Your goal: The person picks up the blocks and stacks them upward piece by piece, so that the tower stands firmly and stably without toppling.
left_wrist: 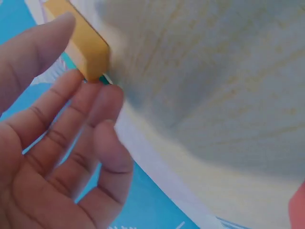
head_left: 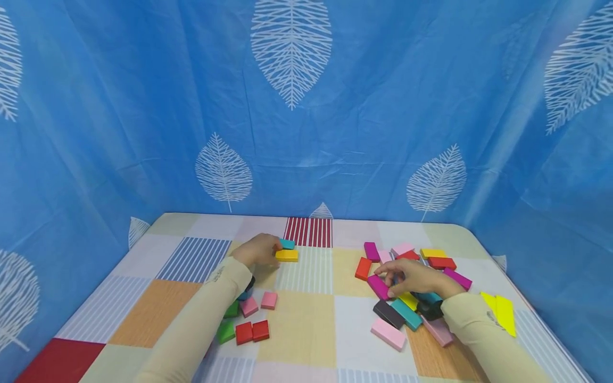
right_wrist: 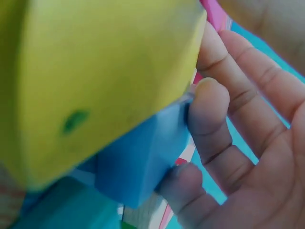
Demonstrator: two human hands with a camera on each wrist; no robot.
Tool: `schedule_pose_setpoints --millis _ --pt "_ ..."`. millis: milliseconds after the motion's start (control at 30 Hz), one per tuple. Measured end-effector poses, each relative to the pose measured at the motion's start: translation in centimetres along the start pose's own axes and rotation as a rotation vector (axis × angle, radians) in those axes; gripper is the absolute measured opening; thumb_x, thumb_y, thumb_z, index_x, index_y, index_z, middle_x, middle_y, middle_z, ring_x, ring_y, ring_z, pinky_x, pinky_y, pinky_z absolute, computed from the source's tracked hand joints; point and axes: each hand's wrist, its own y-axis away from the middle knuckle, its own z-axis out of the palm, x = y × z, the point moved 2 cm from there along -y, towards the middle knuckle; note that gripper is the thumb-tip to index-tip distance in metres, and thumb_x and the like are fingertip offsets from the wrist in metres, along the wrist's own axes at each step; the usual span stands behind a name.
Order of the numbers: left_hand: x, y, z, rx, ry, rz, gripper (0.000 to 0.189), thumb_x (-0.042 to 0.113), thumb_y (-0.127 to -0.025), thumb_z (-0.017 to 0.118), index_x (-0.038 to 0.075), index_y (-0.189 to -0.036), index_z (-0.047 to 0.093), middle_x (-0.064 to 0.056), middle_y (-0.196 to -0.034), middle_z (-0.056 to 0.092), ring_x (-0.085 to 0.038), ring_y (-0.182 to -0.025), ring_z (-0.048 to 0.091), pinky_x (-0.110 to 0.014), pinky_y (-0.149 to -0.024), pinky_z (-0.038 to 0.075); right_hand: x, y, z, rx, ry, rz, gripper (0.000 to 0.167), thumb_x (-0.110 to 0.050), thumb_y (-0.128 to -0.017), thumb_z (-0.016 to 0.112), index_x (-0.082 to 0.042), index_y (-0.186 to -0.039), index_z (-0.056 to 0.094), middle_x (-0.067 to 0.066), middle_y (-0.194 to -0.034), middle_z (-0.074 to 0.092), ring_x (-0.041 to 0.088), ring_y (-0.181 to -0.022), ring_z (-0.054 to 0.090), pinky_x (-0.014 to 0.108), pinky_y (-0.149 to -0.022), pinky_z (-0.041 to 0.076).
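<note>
At the back left of the table, my left hand [head_left: 258, 250] is at the left ends of a yellow block [head_left: 287, 256] and a teal block [head_left: 287, 244] lying side by side. In the left wrist view, the thumb lies against the yellow block [left_wrist: 93, 50] and the fingertips reach its far side, by the teal one. My right hand [head_left: 414, 277] is over a loose pile of coloured blocks and pinches a magenta block [head_left: 378, 287] between thumb and forefinger. Its other fingers curl beside a blue block [right_wrist: 143, 162] in the right wrist view, below a large yellow block [right_wrist: 109, 71].
Around the right hand lie more blocks, including a black block [head_left: 389, 314], a pink block [head_left: 388, 334] and a red block [head_left: 363, 268]. Two bright yellow pieces [head_left: 504, 316] are near the right edge. Red blocks [head_left: 252, 332] and green blocks [head_left: 226, 331] sit by the left forearm. Blue curtains [head_left: 306, 159] enclose the table.
</note>
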Motion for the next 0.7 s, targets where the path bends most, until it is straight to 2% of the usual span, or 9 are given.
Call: schedule_pose_setpoints --millis 133,233,333,467,600,700 --pt "0.6 0.0 0.4 -0.018 0.012 -0.031 0.028 0.015 -0.092 0.088 0.005 -0.115 0.075 -0.004 -0.099 0.068 -0.021 -0.093 0.059 -0.038 -0.094 0.057 -0.1 -0.4 0.2 0.01 -0.001 0.004 0.049 -0.008 -0.091 0.087 0.003 -0.135 0.068 -0.003 -0.09 0.067 0.014 -0.077 0.057 0.025 -0.068 0.053" --pt "1.6 0.3 0.8 -0.048 0.008 -0.039 0.029 0.02 -0.091 0.089 0.008 -0.113 0.074 -0.004 -0.103 0.068 -0.021 -0.094 0.058 -0.039 -0.092 0.057 -0.4 -0.8 0.3 0.003 -0.008 0.02 0.048 -0.01 -0.091 0.087 0.002 -0.134 0.069 -0.004 -0.087 0.069 0.014 -0.075 0.06 0.026 -0.067 0.055" --pt "2.8 0.8 1.3 -0.083 0.023 -0.037 0.047 0.026 -0.091 0.089 0.008 -0.13 0.071 -0.007 -0.122 0.07 -0.023 -0.107 0.062 -0.045 -0.101 0.057 -0.9 -1.6 0.5 -0.002 0.018 0.038 0.046 -0.012 -0.089 0.089 0.0 -0.13 0.07 -0.005 -0.084 0.069 0.014 -0.074 0.062 0.026 -0.067 0.055" --pt "4.3 1.1 1.7 -0.116 0.041 -0.011 0.072 0.029 -0.091 0.089 0.01 -0.152 0.058 -0.012 -0.143 0.066 -0.027 -0.124 0.062 -0.052 -0.112 0.051 -2.0 -2.6 1.0 -0.006 0.069 0.07 0.044 -0.013 -0.087 0.091 -0.003 -0.124 0.069 -0.005 -0.082 0.067 0.015 -0.074 0.059 0.027 -0.067 0.052" --pt "4.9 1.1 1.8 -0.127 0.07 -0.013 0.083 0.026 -0.087 0.092 0.013 -0.158 0.051 -0.013 -0.147 0.064 -0.029 -0.126 0.06 -0.055 -0.114 0.049 -3.0 -3.2 1.6 -0.003 0.047 0.128 0.047 -0.012 -0.086 0.091 -0.001 -0.124 0.067 -0.002 -0.084 0.067 0.016 -0.077 0.059 0.03 -0.068 0.053" --pt "4.7 0.9 1.7 -0.133 0.095 -0.016 0.084 0.021 -0.086 0.094 0.013 -0.157 0.052 -0.011 -0.13 0.069 -0.025 -0.112 0.062 -0.049 -0.109 0.053 -3.5 -3.4 2.0 0.0 -0.03 0.179 0.054 -0.006 -0.083 0.092 0.001 -0.129 0.064 0.002 -0.09 0.066 0.019 -0.078 0.06 0.032 -0.067 0.056"
